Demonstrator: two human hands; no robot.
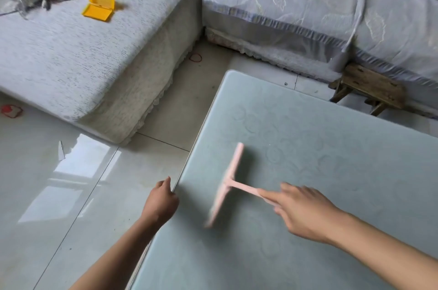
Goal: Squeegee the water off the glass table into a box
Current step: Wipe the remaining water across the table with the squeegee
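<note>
A pale green glass table (pixel 308 147) fills the lower right of the head view. A pink T-shaped squeegee (pixel 225 185) lies blade-down on the glass near its left edge, blurred by motion. My right hand (pixel 305 211) grips the squeegee's handle, index finger stretched along it. My left hand (pixel 161 202) sits at the table's left edge with fingers curled; whether it holds anything there is hidden. An open yellow box (pixel 99 2) lies on the sofa at the upper left, far from the table.
A covered sofa (pixel 71 64) stands to the left and another (pixel 308 17) behind the table. A small wooden stool (pixel 369 90) sits by the far right corner. Glossy tile floor (pixel 59 195) runs along the table's left side.
</note>
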